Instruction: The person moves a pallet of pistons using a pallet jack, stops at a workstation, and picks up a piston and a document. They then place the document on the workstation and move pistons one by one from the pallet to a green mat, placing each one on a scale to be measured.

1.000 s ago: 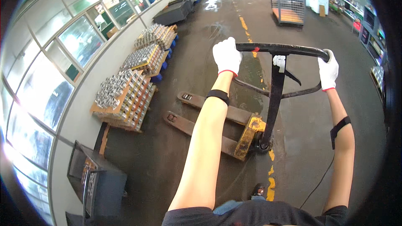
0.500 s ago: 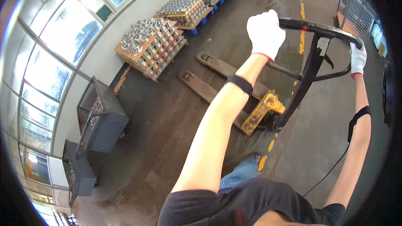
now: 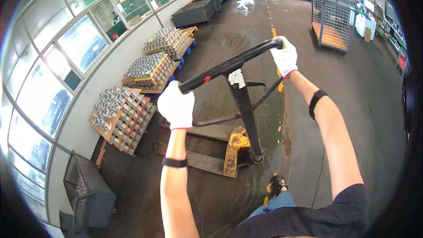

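Observation:
Both my hands wear white knit gloves with red cuffs. My left hand [image 3: 176, 105] is closed around the left end of the black pallet jack handle [image 3: 233, 63]. The right end of that bar is gripped by my right hand [image 3: 284, 56], higher in the view. A black shaft slants down from the handle to the yellow body of the pallet jack [image 3: 237, 143]. Its two worn forks [image 3: 205, 162] lie low over the floor, pointing left, with no load on them; my left hand and forearm partly cover them.
Along the left wall stand pallets stacked with shiny metal parts [image 3: 136, 105]. Dark metal bins [image 3: 94, 198] sit at the lower left, and more bins [image 3: 194, 13] farther back. A wire cage cart [image 3: 332, 22] is at the upper right. A yellow dashed line [image 3: 280, 86] runs along the wet-looking floor.
The handle has swung leftward in the view, its left end now lower, with both hands still on it. My view has turned, bringing the cage cart and the far aisle into sight.

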The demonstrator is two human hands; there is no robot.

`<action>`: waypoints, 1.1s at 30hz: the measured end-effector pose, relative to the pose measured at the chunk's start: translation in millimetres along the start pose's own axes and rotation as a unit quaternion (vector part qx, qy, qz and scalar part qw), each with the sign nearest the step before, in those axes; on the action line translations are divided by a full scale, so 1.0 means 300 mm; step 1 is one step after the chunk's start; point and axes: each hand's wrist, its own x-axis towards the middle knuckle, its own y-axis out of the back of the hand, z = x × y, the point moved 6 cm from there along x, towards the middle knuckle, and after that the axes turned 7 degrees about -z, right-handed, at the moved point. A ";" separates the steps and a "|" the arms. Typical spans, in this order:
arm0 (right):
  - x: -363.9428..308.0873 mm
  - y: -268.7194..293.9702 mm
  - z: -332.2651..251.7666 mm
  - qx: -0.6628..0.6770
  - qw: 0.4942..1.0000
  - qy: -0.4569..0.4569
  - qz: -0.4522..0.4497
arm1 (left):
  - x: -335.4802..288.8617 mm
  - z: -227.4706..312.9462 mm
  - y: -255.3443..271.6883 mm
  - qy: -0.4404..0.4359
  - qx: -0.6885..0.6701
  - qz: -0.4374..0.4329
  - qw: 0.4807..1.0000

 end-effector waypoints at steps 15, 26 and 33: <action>0.344 -0.694 -0.012 0.194 0.967 0.069 -0.153 | 0.004 -0.031 0.112 0.167 0.180 0.045 0.968; 0.440 -1.046 -0.064 0.198 0.959 0.085 -0.184 | -0.026 0.070 0.190 0.224 0.165 0.029 0.960; 0.411 -1.430 -0.188 0.207 0.933 0.123 -0.267 | -0.043 0.102 0.180 0.223 0.185 0.035 0.956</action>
